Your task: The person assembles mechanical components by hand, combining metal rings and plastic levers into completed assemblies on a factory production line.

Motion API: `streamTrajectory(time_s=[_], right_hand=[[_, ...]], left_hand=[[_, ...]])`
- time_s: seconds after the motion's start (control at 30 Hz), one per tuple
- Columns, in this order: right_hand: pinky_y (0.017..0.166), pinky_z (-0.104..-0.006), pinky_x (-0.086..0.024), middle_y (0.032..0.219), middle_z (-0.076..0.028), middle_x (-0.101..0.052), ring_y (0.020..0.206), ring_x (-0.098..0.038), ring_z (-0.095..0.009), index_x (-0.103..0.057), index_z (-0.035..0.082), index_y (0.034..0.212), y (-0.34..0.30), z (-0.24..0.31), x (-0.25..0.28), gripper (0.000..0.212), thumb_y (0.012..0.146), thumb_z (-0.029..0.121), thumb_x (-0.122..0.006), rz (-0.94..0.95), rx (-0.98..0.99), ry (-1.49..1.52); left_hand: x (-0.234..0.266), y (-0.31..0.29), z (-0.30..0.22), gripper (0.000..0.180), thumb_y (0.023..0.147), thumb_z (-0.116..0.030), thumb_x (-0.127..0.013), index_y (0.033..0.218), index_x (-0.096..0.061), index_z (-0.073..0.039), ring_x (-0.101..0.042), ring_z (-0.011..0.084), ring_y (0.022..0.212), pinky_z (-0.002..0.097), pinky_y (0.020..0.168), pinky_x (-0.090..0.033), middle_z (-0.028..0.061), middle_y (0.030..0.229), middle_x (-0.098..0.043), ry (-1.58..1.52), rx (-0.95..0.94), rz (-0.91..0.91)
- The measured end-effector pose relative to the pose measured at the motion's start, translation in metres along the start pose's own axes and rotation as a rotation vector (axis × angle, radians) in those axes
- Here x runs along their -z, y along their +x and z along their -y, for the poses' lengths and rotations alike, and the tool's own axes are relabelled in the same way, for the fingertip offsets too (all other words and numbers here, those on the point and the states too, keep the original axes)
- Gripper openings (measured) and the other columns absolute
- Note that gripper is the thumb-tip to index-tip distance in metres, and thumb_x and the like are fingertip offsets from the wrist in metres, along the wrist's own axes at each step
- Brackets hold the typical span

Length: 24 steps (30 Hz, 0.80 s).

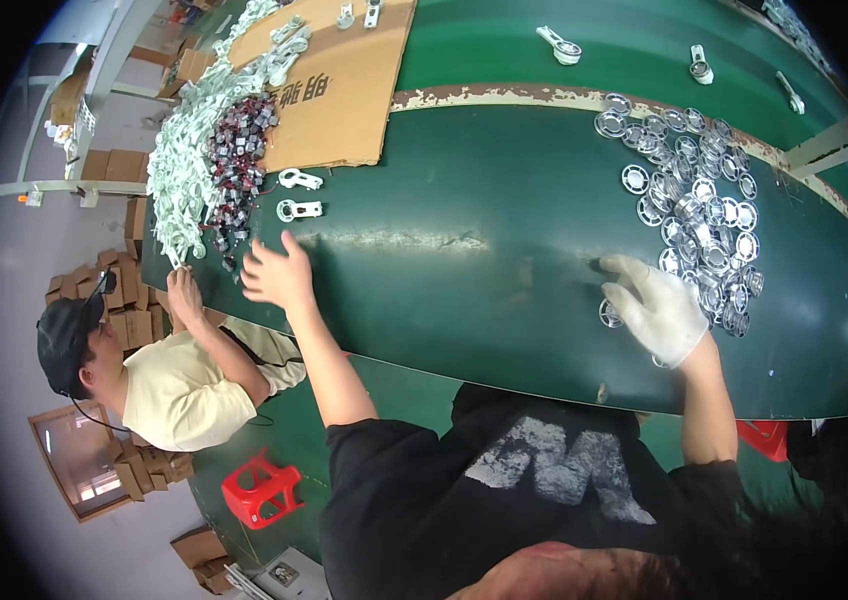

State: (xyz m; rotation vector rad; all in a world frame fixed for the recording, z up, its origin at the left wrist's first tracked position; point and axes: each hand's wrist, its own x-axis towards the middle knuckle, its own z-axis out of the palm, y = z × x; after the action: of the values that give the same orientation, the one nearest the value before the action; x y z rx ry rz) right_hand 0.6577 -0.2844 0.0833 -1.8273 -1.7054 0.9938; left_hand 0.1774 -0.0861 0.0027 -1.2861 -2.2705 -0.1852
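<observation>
My bare left hand (279, 275) is held over the left part of the green table (464, 300), its fingers spread and holding nothing. Just beyond it lie two white long-handled plastic housings with round heads, one (301, 180) farther away and the other (300, 210) nearer. Beside that hand is a heap of small motors (236, 160) with red wires. On the right, my right hand (659, 312) wears a white glove and has its fingers stretched out near the tabletop. A loose silver ring (609, 314) lies by its fingers, at the edge of a pile of silver spoked rings (709, 215).
A large heap of white housings (179, 175) covers the far left, next to a cardboard sheet (339, 100). A co-worker (184, 395) reaches to that heap. Across a chipped ledge (504, 97), a conveyor (634, 45) carries several parts. A red stool (261, 490) stands behind.
</observation>
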Motion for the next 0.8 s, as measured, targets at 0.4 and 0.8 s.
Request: streamTrajectory(time_s=[0.4,0.8], right_hand=[[0.074,-0.0409,-0.054,0.089,-0.012,-0.074,0.085,-0.072,-0.031,-0.067,0.011,0.120,0.004,-0.006,-0.009,0.031,0.097,0.029,-0.060,-0.054,0.053,-0.110],[0.084,-0.0421,-0.055,0.109,-0.014,-0.073,0.099,-0.071,-0.031,-0.066,0.011,0.126,0.009,-0.011,-0.002,0.039,0.099,0.036,-0.055,0.042,0.014,-0.157]], left_hand=[[-0.045,0.057,-0.056,0.085,0.090,-0.072,-0.051,0.150,-0.046,-0.012,-0.030,0.0460,0.146,0.0636,0.116,-0.025,0.0227,0.162,-0.027,-0.442,0.119,0.194],[-0.010,-0.017,-0.100,0.031,0.099,-0.030,-0.061,0.113,-0.067,-0.004,-0.056,0.0347,0.114,0.0468,0.106,-0.038,0.0138,0.108,-0.067,-0.774,-0.544,0.060]])
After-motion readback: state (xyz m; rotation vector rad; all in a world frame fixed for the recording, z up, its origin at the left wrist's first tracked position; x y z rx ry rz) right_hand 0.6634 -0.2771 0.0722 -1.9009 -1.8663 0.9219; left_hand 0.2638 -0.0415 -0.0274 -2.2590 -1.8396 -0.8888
